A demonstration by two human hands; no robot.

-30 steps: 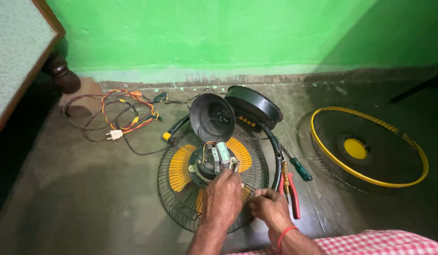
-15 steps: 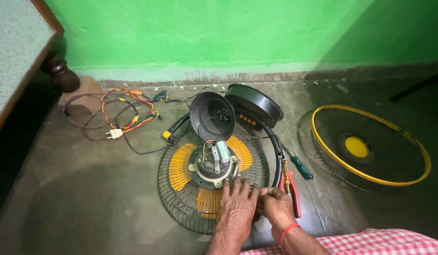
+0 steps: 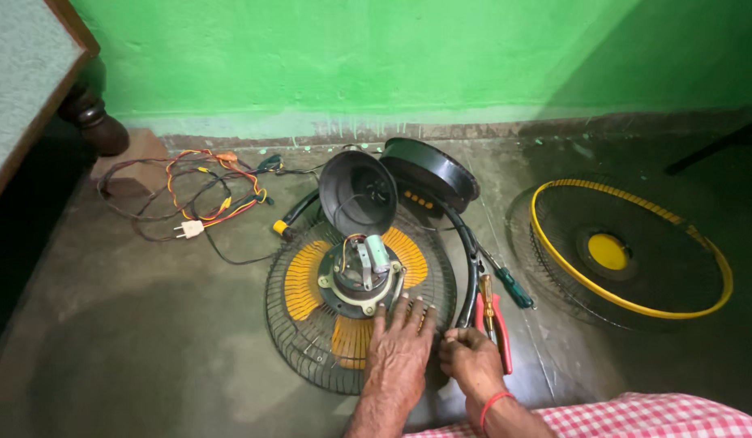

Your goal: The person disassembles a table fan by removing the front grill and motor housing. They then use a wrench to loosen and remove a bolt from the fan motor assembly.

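left hand (image 3: 402,347) lies flat, fingers spread, on the rear fan guard (image 3: 311,324) on the floor, below the exposed motor (image 3: 364,272); right hand (image 3: 471,362) rests loosely curled at the guard's rim, gripping nothing, just beside red pliers (image 3: 499,328); a yellow-rimmed front guard (image 3: 635,251) lies well apart

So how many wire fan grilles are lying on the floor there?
2. One black grille lies under the fan motor, with the left hand resting on it. The other, yellow-rimmed grille lies apart to the right. None seems hidden.
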